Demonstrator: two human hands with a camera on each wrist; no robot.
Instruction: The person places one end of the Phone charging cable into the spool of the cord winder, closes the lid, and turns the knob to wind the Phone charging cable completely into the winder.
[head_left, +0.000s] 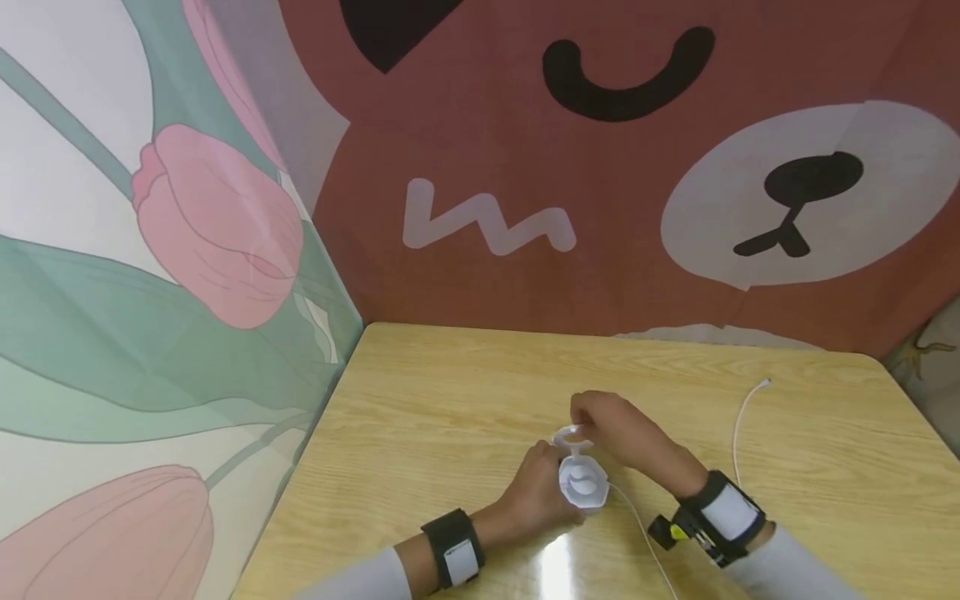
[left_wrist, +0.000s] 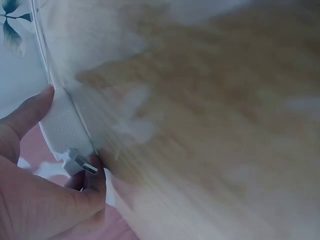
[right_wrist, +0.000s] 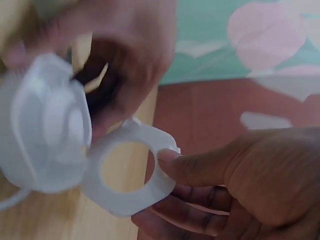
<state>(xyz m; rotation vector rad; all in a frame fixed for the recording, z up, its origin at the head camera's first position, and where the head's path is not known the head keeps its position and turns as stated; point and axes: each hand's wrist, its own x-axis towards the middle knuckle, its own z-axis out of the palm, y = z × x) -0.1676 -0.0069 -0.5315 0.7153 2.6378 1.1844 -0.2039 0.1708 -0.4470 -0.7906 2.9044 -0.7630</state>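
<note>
my left hand (head_left: pixel 531 493) clamped round white case (head_left: pixel 583 498), my right hand (head_left: pixel 626 429) pinching its ring-shaped lid (right_wrist: pixel 120 202) at case's 12 o'clock. white cable (head_left: pixel 643 530) runs toward 5 o'clock.

In the head view I had moderate, fairly even light and mostly crisp outlines; a white streak of glare (head_left: pixel 557 571) lay on the glossy tabletop (head_left: pixel 420 400) at the lower edge, and the printed cloth (head_left: pixel 465 292) behind showed duller. In the left wrist view I had a dim, hazy picture: pale and brown smears blurred most of the frame, while the plug (left_wrist: pixel 82 164) stood out comparatively clearly. In the right wrist view the light was cool and muted; I saw the left hand (right_wrist: pixel 132 50) and white housing (right_wrist: pixel 52 125) softened by blur, the white ring (right_wrist: pixel 117 200) more distinct.
</note>
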